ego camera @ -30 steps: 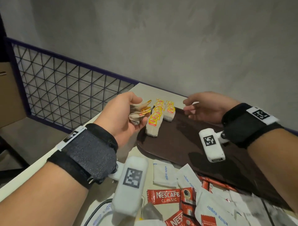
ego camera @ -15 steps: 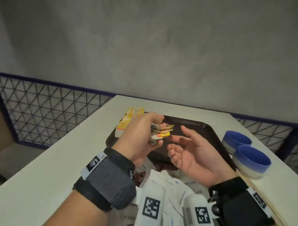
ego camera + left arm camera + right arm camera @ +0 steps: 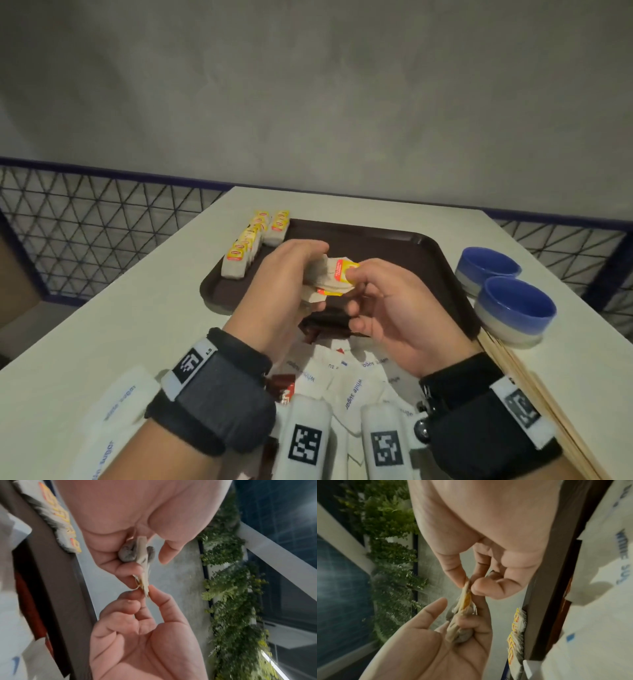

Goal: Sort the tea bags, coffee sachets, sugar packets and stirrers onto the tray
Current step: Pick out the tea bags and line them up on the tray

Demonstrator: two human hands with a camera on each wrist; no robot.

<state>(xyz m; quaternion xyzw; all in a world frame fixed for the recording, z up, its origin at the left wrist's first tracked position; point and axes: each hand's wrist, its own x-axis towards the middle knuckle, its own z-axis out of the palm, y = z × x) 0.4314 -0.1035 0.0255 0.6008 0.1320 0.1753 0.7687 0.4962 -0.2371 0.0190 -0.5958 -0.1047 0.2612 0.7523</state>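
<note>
Over tray [image 3: 394, 246], both hands [image 3: 284, 284] pinch tea bags [image 3: 329, 281].

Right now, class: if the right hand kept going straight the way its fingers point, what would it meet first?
The right hand points toward the left hand and already pinches the tea bags held there, so it would push those into the left palm first. Depth beyond is unclear.

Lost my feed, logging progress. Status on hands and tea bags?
Left hand grips a bunch of tea bags over the tray. Right hand pinches the top bag's tag. Two rows already on tray. Nothing in the way.
</note>
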